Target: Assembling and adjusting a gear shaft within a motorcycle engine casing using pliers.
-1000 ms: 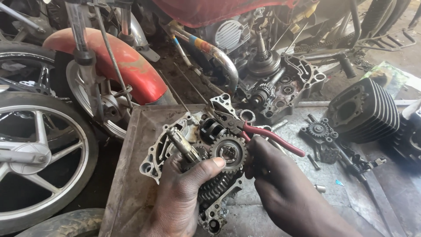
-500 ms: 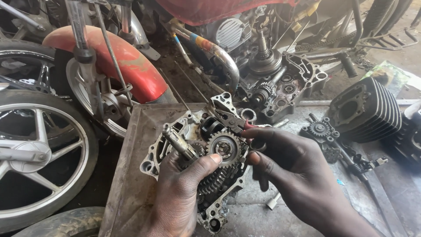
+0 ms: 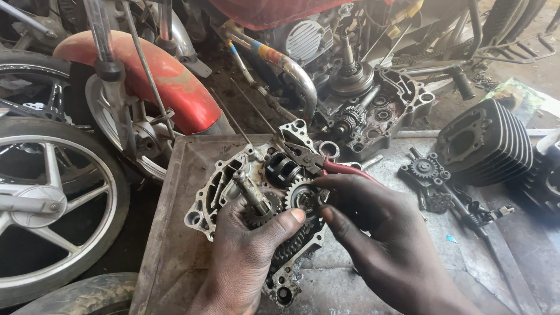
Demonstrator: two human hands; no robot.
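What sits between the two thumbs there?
In the head view, a small toothed gear in the engine case half lies between the left hand and right hand thumbs.

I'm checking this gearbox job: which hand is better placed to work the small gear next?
Probably the right hand: it holds the red-handled pliers, whose tip sits by the gear. The left hand steadies the engine case, thumb against the gear.

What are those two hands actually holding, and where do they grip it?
Right hand holds red-handled pliers by the handles. Both thumbs pinch a small gear by its toothed rim, in the engine case.
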